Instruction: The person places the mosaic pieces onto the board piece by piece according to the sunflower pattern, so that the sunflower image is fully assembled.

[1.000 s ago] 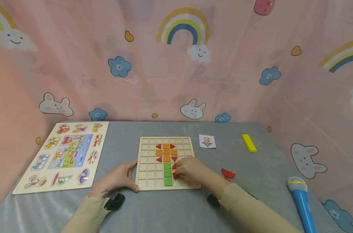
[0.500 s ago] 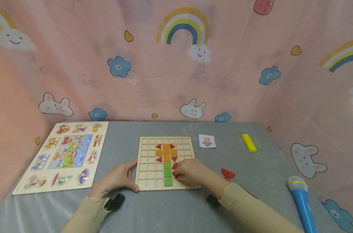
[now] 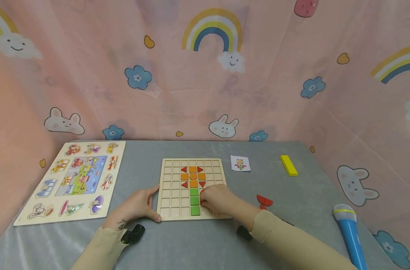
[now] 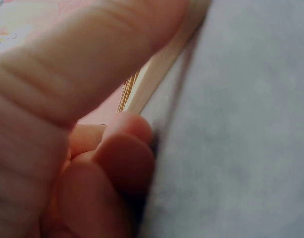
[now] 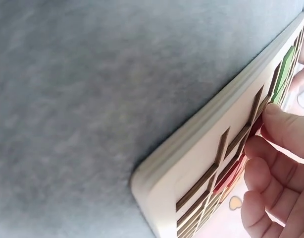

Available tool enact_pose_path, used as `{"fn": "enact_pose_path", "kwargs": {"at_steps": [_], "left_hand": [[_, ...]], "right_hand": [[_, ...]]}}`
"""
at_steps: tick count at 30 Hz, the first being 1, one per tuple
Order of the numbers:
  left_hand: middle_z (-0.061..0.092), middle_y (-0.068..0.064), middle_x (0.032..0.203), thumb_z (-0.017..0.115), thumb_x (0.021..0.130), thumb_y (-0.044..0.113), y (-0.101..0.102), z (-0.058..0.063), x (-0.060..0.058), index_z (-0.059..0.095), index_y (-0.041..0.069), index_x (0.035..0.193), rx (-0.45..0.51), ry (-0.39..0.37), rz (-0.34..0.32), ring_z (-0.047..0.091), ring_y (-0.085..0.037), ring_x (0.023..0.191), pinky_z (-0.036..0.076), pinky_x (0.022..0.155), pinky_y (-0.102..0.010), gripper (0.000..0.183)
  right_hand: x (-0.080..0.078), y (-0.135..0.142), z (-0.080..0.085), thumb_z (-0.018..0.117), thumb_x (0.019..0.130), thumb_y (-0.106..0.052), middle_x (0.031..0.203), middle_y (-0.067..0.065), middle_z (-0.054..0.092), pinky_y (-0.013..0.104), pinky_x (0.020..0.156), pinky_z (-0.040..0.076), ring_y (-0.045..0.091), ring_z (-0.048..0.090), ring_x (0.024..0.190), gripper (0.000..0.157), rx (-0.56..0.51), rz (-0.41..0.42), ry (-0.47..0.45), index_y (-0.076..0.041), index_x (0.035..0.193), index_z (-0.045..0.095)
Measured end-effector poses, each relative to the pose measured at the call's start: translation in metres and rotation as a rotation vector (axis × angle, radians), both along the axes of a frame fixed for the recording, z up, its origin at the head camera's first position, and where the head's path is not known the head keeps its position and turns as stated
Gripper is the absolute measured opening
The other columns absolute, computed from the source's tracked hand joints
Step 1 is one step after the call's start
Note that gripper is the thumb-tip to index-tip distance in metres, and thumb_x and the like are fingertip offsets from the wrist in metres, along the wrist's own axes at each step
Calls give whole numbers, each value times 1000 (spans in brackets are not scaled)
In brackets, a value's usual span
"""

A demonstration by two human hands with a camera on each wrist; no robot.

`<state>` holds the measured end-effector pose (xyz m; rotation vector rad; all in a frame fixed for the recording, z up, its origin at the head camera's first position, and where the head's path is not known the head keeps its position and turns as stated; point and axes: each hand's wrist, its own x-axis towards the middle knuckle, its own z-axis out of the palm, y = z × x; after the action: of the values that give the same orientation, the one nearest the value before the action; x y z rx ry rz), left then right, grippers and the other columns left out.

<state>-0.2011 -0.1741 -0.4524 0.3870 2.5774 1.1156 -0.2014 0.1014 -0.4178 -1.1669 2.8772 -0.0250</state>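
A wooden grid board lies at the middle of the table, with orange squares, small red triangles and a column of green squares on it. My left hand rests against its left side, thumb and index finger spread and touching the edge; the left wrist view shows the other fingers loosely bent. Beside the green column, my right hand pinches a red piece between thumb and index finger at the board's surface. Another red piece shows farther along. The fingers mostly hide the pinched piece's shape.
Red half-round pieces lie right of the board, partly behind the sleeve. A small pattern card and a yellow block sit at the back. A picture puzzle is at left, a blue microphone at right.
My right hand has shifted slightly left and toward me on the board, covering more of the red pieces. The left hand stays in place.
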Motion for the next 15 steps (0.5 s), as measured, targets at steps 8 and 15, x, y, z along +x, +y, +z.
{"fn": "enact_pose_path", "kwargs": {"at_steps": [8,15], "left_hand": [[50,-2,55,92,45,24,-1,1,-1,33,-1,142,2,7,-9,42,-11,47,32,44,-26,116],[51,-3,57,92,45,22,0,2,0,34,2,142,-3,-25,11,42,-12,48,31,44,-25,115]], "right_hand": [[-1,-4,1,64,86,-21,67,-13,62,26,55,43,5,53,62,17,23,-39,6,-22,69,67],[-6,12,20,64,86,-17,71,-7,62,24,57,42,7,50,62,13,-133,-154,-37,-15,76,71]]}}
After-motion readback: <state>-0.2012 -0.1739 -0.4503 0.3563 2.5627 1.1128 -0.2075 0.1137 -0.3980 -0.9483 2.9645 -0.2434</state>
